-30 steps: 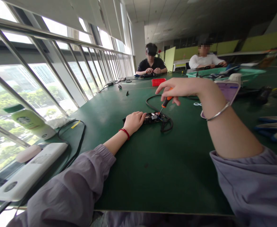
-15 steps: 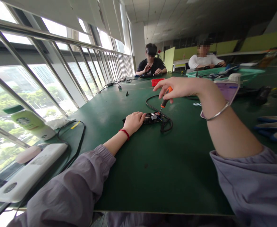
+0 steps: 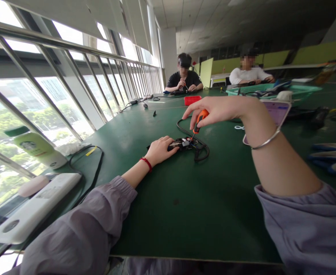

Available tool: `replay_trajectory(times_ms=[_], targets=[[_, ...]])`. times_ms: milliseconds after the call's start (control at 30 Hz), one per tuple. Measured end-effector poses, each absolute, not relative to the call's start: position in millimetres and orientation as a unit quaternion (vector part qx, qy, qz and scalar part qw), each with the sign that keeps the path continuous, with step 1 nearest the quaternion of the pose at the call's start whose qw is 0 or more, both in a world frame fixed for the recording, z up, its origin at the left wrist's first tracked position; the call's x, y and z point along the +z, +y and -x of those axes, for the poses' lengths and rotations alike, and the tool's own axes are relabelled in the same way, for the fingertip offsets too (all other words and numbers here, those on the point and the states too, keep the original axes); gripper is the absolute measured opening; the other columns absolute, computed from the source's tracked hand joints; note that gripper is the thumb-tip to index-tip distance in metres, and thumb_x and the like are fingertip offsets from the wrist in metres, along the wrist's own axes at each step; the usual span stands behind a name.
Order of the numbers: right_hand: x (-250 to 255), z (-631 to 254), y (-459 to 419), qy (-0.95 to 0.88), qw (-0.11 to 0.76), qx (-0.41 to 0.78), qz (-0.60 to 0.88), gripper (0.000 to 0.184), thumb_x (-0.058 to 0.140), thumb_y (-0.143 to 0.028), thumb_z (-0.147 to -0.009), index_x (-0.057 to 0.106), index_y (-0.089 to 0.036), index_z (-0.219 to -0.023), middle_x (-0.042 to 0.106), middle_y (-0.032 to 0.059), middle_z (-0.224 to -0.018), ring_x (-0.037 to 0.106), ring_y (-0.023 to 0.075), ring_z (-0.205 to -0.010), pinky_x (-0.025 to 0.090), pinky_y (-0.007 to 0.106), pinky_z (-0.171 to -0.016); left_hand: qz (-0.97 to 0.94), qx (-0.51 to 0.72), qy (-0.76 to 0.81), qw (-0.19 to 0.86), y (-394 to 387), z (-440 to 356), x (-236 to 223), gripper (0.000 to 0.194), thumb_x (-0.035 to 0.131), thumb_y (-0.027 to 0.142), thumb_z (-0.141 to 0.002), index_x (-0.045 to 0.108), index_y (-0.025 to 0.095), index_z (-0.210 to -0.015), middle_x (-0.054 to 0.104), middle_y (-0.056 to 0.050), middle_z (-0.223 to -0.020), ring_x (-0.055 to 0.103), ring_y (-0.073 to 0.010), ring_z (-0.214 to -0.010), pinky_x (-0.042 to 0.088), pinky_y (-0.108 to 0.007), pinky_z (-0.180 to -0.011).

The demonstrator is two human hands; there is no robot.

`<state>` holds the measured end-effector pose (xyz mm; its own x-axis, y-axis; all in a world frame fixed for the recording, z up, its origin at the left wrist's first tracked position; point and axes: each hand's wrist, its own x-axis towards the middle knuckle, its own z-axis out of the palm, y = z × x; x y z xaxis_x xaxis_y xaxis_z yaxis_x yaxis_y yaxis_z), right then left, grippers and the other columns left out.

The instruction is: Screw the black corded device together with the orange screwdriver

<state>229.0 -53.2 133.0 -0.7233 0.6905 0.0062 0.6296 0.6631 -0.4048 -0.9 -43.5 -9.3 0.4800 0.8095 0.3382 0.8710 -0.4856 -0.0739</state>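
Observation:
My left hand [image 3: 159,150] rests on the green table [image 3: 185,198], fingers curled over the left end of a small black electronic device [image 3: 182,144] with an exposed board. Held in the pinched fingers of my right hand [image 3: 216,110], an orange-handled screwdriver [image 3: 198,120] points its tip down onto the device. A black cable [image 3: 200,149] loops round the device's right side. I wear a red cord on the left wrist and a metal bangle on the right.
A pink phone [image 3: 276,112] lies behind my right wrist. At the left edge lie a white power bank [image 3: 33,208], a green-capped bottle [image 3: 36,147] and a black cord [image 3: 94,168]. A red box [image 3: 192,100], a green basket [image 3: 273,89] and two seated people [image 3: 184,76] are farther back. Gloves [image 3: 332,156] lie at right.
My right hand has shifted its fingers on the screwdriver handle, turning it, while the tip stays on the device. My left hand has slid slightly further onto the device.

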Motion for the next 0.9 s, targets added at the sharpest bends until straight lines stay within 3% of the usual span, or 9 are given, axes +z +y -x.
replay_trajectory(times_ms=[267, 433, 667, 900], targets=[[136, -233, -53, -0.905, 0.091, 0.171, 0.379, 0.042, 0.056, -0.034, -0.079, 0.057, -0.023, -0.119, 0.071, 0.0045, -0.096, 0.062, 0.0181, -0.073, 0.045, 0.028, -0.056, 0.841, -0.097, -0.518, 0.123, -57, 21, -7, 0.039, 0.037, 0.052, -0.091, 0.057, 0.02, -0.1, 0.061, -0.004, -0.102, 0.057, -0.0203, -0.093, 0.043, -0.028, -0.071], [135, -243, -46, -0.884, 0.047, 0.155, 0.438, 0.043, 0.057, -0.036, -0.076, 0.058, -0.024, -0.117, 0.072, 0.0034, -0.093, 0.058, 0.0144, -0.056, 0.045, 0.03, -0.055, 0.814, -0.073, -0.563, 0.123, -63, 50, -1, 0.042, 0.034, 0.053, -0.092, 0.055, 0.019, -0.104, 0.06, -0.006, -0.106, 0.057, -0.0213, -0.097, 0.044, -0.027, -0.071], [131, -252, -35, -0.866, 0.057, 0.165, 0.468, 0.048, 0.057, -0.041, -0.075, 0.057, -0.025, -0.12, 0.072, 0.0034, -0.094, 0.06, 0.0174, -0.057, 0.047, 0.033, -0.059, 0.684, -0.052, -0.712, 0.153, -62, 101, 10, 0.039, 0.039, 0.049, -0.09, 0.051, 0.018, -0.109, 0.063, -0.011, -0.102, 0.062, -0.0273, -0.089, 0.045, -0.032, -0.069], [124, -252, -29, -0.866, 0.041, 0.201, 0.455, 0.045, 0.056, -0.044, -0.076, 0.059, -0.026, -0.117, 0.072, 0.0034, -0.093, 0.061, 0.017, -0.057, 0.049, 0.032, -0.062, 0.548, -0.134, -0.805, 0.185, -63, 121, 14, 0.04, 0.039, 0.043, -0.089, 0.048, 0.013, -0.113, 0.062, -0.018, -0.106, 0.061, -0.0335, -0.094, 0.045, -0.038, -0.071]])
